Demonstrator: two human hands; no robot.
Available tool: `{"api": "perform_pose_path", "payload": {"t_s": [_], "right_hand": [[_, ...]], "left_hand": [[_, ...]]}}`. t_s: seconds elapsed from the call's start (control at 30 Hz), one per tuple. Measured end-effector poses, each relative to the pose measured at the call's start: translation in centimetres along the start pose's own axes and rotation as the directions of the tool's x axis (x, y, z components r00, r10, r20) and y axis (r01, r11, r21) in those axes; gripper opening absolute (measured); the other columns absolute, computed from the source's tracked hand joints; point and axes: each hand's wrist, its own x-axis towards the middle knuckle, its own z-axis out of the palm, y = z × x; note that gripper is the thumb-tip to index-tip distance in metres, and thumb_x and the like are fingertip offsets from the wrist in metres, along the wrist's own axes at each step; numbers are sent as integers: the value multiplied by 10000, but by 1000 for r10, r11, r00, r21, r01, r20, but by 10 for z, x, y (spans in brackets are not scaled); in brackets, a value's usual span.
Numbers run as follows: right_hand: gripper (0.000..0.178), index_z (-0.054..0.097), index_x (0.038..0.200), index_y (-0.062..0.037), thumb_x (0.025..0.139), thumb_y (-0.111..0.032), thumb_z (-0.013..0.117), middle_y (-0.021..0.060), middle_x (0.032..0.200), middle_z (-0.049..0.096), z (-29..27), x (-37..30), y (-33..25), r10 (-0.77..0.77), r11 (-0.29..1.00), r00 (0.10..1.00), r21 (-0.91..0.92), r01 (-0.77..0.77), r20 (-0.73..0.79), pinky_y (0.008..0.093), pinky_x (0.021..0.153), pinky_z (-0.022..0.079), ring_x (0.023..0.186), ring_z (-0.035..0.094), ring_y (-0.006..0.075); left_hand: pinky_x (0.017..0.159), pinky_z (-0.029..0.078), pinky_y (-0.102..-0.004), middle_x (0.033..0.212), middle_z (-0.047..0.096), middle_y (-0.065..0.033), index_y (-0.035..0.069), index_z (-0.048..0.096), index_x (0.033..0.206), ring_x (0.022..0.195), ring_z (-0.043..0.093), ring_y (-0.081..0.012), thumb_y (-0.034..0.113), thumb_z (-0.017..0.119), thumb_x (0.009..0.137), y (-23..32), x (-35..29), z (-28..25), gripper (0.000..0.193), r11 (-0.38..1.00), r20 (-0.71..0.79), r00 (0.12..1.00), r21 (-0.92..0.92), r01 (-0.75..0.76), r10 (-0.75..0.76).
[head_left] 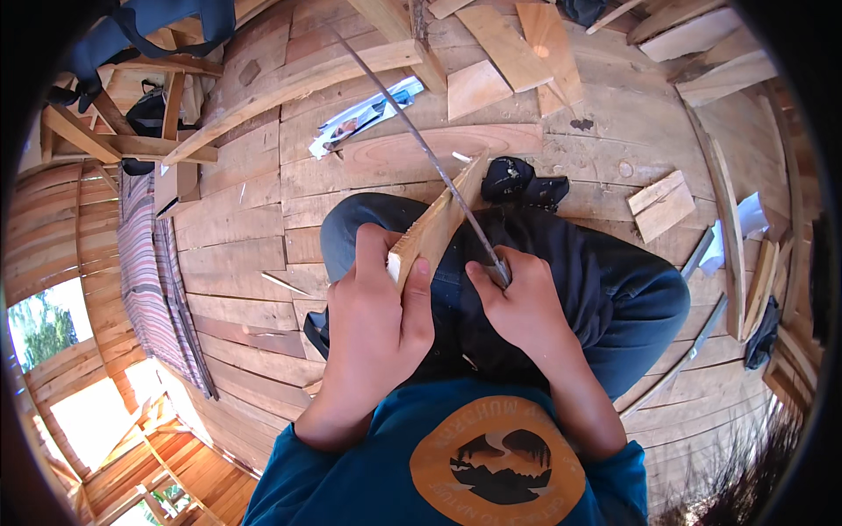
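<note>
Within left hand (373, 302): wooden board (425, 241), near end | right hand (524, 296): metal tool (427, 151)

Daylight glares white through openings (88, 425) at left, and fisheye distortion bends edges.

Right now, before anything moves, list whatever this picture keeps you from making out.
All in the head view:
Tool handle: mostly covered by the right hand.
Left hand: fingertips, except the thumb's, hidden behind the wooden piece and the hand itself.
Long thin tool: far tip too small and faint.
Dark blue strapped item: cut off by the upper edge.
</note>
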Motion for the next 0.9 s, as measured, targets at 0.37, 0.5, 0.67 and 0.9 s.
{"api": "perform_pose_path", "payload": {"t_s": [0.37, 0.5, 0.67, 0.9], "right_hand": [[262, 592, 703, 23, 855, -176, 670, 226, 597, 565, 4, 3, -15, -41, 999, 997, 28, 39, 68, 451, 567, 462, 606, 586, 434], [264, 590, 695, 21, 852, -175, 670, 232, 599, 560, -2, -10, -22, -91, 996, 994, 20, 90, 68, 454, 569, 461, 607, 580, 441], [261, 596, 705, 32, 853, -170, 670, 223, 593, 548, -3, -9, -14, -32, 999, 999, -27, 34, 40, 435, 553, 439, 576, 546, 406], [245, 611, 720, 29, 840, -174, 677, 235, 614, 578, -4, -16, -26, -24, 999, 998, -42, 27, 63, 451, 591, 479, 642, 600, 441]], "left_hand": [[520, 477, -472, 682, 603, -251, -28, 459, 1070, 615, 615, -466, 76, 573, 905, -11, 0, -7, 226, 991, -12, 991, -8, 136, -136], [518, 483, -469, 690, 607, -244, -21, 460, 1060, 611, 618, -458, 68, 585, 895, -11, -9, 1, 225, 1000, 1, 1000, 25, -13, 13], [517, 483, -480, 700, 611, -235, -15, 458, 1035, 609, 618, -459, 74, 595, 891, -6, -10, 4, 218, 1000, 6, 1000, 10, -19, 19], [521, 478, -493, 755, 618, -247, -11, 439, 1021, 635, 620, -461, 67, 600, 884, -8, -13, 0, 226, 998, 24, 1000, 58, -12, 10]]}}
